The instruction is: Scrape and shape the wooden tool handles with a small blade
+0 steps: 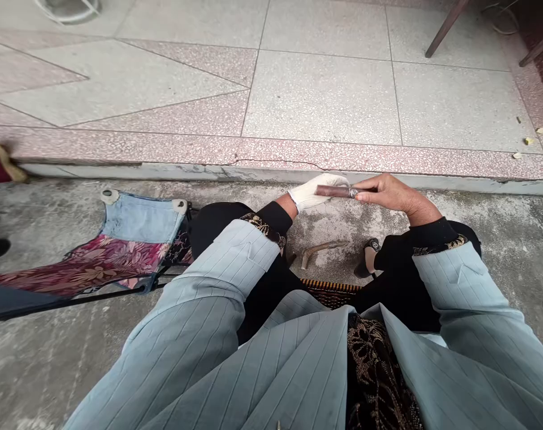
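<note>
My right hand (390, 192), bare, is closed on a dark brown rod-like piece (331, 191) with silvery wire wound round its middle. The rod lies level and points left, its left end crossing in front of my left hand. A white knitted glove covers my left hand (313, 191), whose fingers curl toward the right behind the rod. Whatever lies inside the gloved fingers is hidden. Below both hands, a bent brown stick (322, 249) rests on the concrete between my legs.
I sit on a woven seat (331, 291). A folding chair with flowered fabric (114, 257) stands to my left. Ahead, a low step edge (186, 173) leads up to a tiled floor (320, 101), with furniture legs (445, 30) at the upper right. My shoe (363, 272) is below.
</note>
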Demonstrator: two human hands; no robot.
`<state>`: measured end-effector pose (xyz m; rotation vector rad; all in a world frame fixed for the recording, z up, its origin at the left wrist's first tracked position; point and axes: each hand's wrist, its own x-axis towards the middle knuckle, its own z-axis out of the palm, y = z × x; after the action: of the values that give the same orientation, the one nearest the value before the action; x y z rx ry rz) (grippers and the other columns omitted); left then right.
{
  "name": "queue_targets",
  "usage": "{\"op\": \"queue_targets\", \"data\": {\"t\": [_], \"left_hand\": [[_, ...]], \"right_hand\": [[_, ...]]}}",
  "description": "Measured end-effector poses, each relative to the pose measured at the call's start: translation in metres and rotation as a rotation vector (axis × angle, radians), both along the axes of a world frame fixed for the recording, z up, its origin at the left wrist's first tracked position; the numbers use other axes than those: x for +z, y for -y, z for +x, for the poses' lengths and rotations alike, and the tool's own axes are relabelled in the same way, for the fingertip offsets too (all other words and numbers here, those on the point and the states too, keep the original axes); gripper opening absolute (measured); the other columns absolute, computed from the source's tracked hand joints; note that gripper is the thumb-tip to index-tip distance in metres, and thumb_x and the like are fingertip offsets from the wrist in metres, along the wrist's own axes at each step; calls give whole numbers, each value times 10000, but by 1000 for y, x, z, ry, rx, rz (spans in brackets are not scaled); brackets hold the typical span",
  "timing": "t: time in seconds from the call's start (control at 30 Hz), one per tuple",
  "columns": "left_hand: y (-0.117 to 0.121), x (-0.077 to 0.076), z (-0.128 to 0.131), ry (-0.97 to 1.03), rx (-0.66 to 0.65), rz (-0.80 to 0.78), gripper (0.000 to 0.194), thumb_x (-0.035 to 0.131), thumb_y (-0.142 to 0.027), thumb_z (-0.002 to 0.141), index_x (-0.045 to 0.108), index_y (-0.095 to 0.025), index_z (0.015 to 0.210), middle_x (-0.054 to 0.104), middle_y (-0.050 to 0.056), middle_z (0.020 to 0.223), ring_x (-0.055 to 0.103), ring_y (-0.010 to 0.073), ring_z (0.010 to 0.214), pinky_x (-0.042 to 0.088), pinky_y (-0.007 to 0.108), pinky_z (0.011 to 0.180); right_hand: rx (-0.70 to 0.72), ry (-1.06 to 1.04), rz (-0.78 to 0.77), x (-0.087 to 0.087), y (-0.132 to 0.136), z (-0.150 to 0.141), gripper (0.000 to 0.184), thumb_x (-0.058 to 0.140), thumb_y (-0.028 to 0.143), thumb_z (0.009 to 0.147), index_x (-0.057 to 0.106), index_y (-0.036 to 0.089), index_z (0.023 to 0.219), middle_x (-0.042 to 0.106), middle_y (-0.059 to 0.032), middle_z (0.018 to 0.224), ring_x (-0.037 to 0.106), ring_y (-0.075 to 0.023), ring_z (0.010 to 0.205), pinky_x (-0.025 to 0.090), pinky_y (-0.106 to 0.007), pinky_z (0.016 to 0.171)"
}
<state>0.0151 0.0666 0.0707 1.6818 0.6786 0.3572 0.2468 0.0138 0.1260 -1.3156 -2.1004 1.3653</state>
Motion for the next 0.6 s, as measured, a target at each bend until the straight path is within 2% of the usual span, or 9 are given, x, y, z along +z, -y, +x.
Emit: {"op": "queue_targets", "data": {"t": [0.07,0.13,0.23,0.33,0.47,0.6], "left_hand": [[9,-6,5,-43,70,-126,324,671,-468,896,663,-145,872,581,4,674,488,97,581,380,216,548],[18,-8,9,-59,10,-171,339,652,-482,919,619,-159,823,514,-23,612,431,83,525,339,207,509],[27,-4,14,-72,-32,-151,317,637,-464,922,590,-169,814,493,-36,605,403,77,506,314,207,497],[28,1,16,-97,-12,-94,307,610,-444,931,592,-167,801,494,-30,610,397,79,513,302,212,504],[28,-1,16,-137,-77,-53,337,546,-468,968,632,-171,836,502,-27,585,435,101,511,323,225,519],[29,-4,16,-223,-149,77,333,502,-420,983,628,-169,806,550,-8,624,476,115,548,351,246,570]], "right_hand": [[-86,43,77,1,-1,3,403,646,505,890,824,164,1010,621,-6,738,476,-142,690,367,-290,679],[-138,118,139,1,-3,6,390,618,499,906,799,154,935,556,3,689,436,-135,664,335,-290,661],[-213,252,200,-2,-4,5,353,599,456,921,779,152,919,547,-5,681,451,-146,670,328,-296,669],[-275,420,258,-4,-5,0,335,574,409,956,785,149,971,621,-43,734,500,-172,696,326,-309,674],[-266,650,301,-4,-7,-8,355,530,374,1019,785,144,1110,732,-120,906,580,-220,786,326,-325,672],[-180,824,218,-4,-8,-15,372,498,339,1055,762,117,1196,760,-184,1090,649,-280,955,363,-344,715]]}}
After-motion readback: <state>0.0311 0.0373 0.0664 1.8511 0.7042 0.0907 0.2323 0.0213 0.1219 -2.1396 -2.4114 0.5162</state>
